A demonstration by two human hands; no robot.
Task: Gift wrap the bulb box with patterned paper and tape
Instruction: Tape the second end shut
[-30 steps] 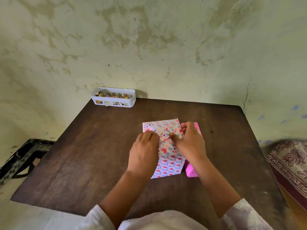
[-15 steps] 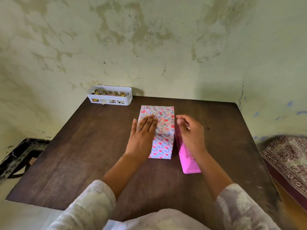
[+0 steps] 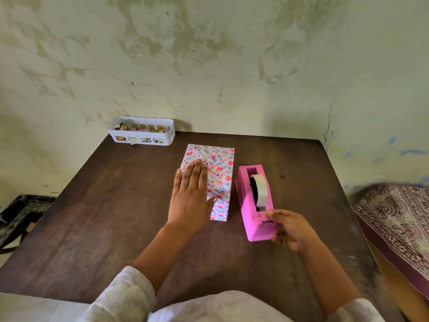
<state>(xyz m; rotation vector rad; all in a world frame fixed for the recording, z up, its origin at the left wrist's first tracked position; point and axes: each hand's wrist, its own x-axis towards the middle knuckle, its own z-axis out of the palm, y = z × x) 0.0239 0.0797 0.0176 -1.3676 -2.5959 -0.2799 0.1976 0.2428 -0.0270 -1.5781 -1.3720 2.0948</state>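
At the middle of the dark wooden table [image 3: 92, 217] lies the bulb box [image 3: 219, 173], wrapped in heart-patterned paper, with the left hand [image 3: 189, 196] flat on its 9 o'clock side, fingers straight and pressing down. Just beside the box at 3 o'clock stands a pink tape dispenser [image 3: 253, 205]; the right hand [image 3: 290, 228] touches its near end with curled fingers, though whether they pinch tape I cannot tell. A white basket [image 3: 141, 133] sits at 11 o'clock against the wall.

Head-worn view, downward over table [image 3: 92, 228]
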